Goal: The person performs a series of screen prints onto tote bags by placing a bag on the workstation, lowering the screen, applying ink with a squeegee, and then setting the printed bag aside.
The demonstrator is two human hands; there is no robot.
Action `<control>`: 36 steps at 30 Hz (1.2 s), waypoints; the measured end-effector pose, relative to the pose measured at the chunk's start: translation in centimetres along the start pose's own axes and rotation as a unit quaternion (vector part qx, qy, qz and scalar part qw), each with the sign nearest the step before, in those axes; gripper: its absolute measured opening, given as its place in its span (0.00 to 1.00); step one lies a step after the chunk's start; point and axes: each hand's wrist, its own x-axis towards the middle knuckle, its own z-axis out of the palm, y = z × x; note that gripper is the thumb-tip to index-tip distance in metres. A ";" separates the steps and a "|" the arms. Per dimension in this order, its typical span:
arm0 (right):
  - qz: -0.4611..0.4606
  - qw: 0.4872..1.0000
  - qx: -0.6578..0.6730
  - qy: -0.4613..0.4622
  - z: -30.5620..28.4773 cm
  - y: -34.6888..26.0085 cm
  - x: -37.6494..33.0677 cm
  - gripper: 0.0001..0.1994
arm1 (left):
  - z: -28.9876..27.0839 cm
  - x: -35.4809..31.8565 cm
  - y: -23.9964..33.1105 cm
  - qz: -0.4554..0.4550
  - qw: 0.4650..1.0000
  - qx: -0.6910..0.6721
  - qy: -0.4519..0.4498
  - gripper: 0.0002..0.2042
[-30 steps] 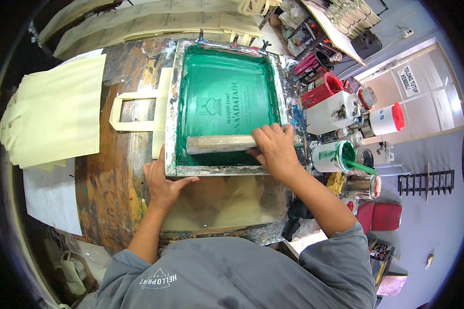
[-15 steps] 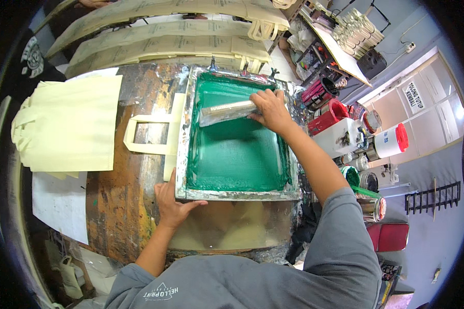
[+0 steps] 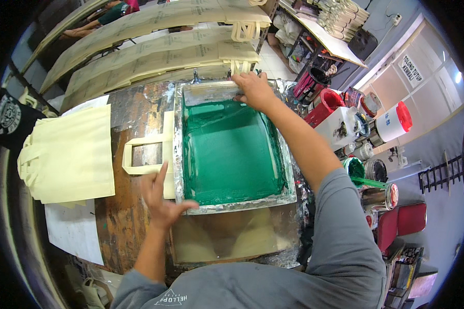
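A screen-printing frame (image 3: 232,209) lies on the table, its mesh (image 3: 232,159) coated with green ink. At its far end a greyish squeegee (image 3: 207,94) leans against the inner side. My right hand (image 3: 253,91) is closed over the squeegee's top at the far bar, thumb on the near side; part of the grip is hidden. My left hand (image 3: 162,203) is open beside the near left corner, thumb and forefinger spread, close to the frame's edge. A cream tote bag (image 3: 168,121) lies partly under the frame, its handle loop sticking out to the left.
A stack of cream bags (image 3: 72,154) lies at the left on white paper (image 3: 75,234). Racks of printed bags (image 3: 154,56) stand beyond the table, with another person's arm (image 3: 90,27) behind them. Ink cans, a red bucket (image 3: 326,105) and a green-smeared pot (image 3: 353,167) crowd the right side.
My right hand has carried the squeegee from above the mesh to the frame's far end. My left hand has come off the near left corner, fingers spread. The view has shifted slightly.
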 end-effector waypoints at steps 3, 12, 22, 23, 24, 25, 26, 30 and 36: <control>0.041 0.998 -0.033 0.043 2.2 -0.6 -0.2 0.33 | 4.6 9.6 -1.8 0.070 0.996 -0.016 -0.058 0.42; 0.085 0.994 -0.035 0.052 2.5 -1.9 -0.9 0.24 | 20.8 23.9 -6.0 0.124 0.955 0.209 -0.168 0.37; 0.032 0.999 0.035 0.026 -1.5 -8.0 -11.2 0.23 | 14.9 11.9 -2.4 0.187 0.956 0.215 -0.063 0.35; 0.029 0.998 0.049 0.026 -2.5 -9.2 -13.1 0.21 | 13.5 10.1 -1.2 0.187 0.959 0.204 -0.061 0.34; 0.035 0.998 0.058 0.006 -3.5 -10.5 -15.2 0.21 | 12.1 8.1 0.1 0.165 0.960 0.201 -0.099 0.33; 0.031 0.997 0.065 0.006 -4.4 -11.8 -17.2 0.21 | 10.7 6.2 1.6 0.159 0.962 0.190 -0.111 0.33; 0.029 0.997 0.071 0.030 -5.2 -12.9 -18.9 0.21 | 9.3 4.6 2.9 0.159 0.966 0.176 -0.103 0.32; 0.040 0.998 0.041 -0.019 -7.1 -15.0 -21.8 0.22 | 6.6 2.4 6.7 0.162 0.972 0.154 -0.073 0.29; 0.040 0.998 0.046 0.000 -7.0 -15.5 -22.6 0.22 | 2.6 -1.4 4.7 0.130 0.988 0.060 -0.064 0.40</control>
